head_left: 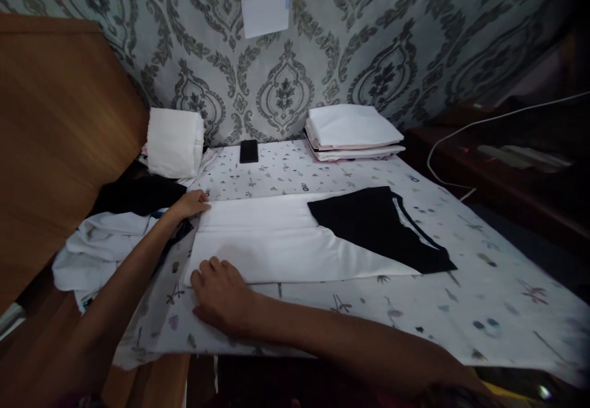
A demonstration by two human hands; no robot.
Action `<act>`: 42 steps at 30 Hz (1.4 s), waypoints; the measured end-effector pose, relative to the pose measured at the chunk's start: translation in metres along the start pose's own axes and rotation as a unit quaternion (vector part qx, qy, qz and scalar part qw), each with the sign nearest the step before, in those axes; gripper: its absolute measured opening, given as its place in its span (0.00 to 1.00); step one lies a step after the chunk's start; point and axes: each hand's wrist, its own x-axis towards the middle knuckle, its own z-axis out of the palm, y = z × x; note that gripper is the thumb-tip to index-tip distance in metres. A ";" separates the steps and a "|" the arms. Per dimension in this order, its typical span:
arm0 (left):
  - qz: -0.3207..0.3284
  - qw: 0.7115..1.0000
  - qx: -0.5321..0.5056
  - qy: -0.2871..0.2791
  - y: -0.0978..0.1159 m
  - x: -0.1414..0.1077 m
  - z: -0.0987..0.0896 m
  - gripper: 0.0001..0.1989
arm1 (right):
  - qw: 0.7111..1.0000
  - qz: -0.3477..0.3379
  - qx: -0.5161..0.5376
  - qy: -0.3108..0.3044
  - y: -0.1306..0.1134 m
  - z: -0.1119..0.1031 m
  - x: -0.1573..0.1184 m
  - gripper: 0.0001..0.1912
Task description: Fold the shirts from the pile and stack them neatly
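A white and black garment (271,236) lies folded lengthwise on a patterned white cloth (276,174), its black neckline end to the right. My left hand (191,203) is closed at the garment's far left corner, fingertips at the edge. Over the near left corner, my right hand (224,297) rests with its fingers curled; what lies under the fingers is hidden.
A stack of folded clothes (354,128) sits at the back right. Near the wall are a black phone (249,151) and a cream folded bundle (174,144). Loose white clothing (101,248) lies left, beside a wooden panel (64,131). A white cable (465,128) hangs at right.
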 end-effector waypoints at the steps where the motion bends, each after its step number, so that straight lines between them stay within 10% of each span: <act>1: -0.003 1.000 -0.004 -0.006 0.000 0.001 -0.001 0.11 | 1.000 0.009 -0.003 -0.008 -0.003 0.001 0.005 0.12; 10: -0.013 0.997 -0.072 -0.024 0.010 -0.003 -0.007 0.08 | 0.997 0.025 0.013 -0.068 0.001 -0.006 0.024 0.10; 17: -0.052 0.958 -0.278 -0.049 0.034 -0.022 -0.021 0.25 | 0.970 0.148 0.193 0.005 0.025 -0.009 0.009 0.08; 27: 0.004 0.912 -0.400 -0.088 0.103 -0.001 -0.011 0.11 | 0.706 0.266 0.611 0.239 0.067 -0.027 -0.068 0.03; 35: 0.017 0.886 -0.419 -0.198 0.193 0.031 0.064 0.09 | 0.611 0.373 0.639 0.281 0.100 -0.039 -0.151 0.09; 42: 0.024 0.921 -0.308 -0.236 0.212 0.043 0.103 0.12 | 0.526 0.441 0.694 0.219 0.107 -0.049 -0.161 0.09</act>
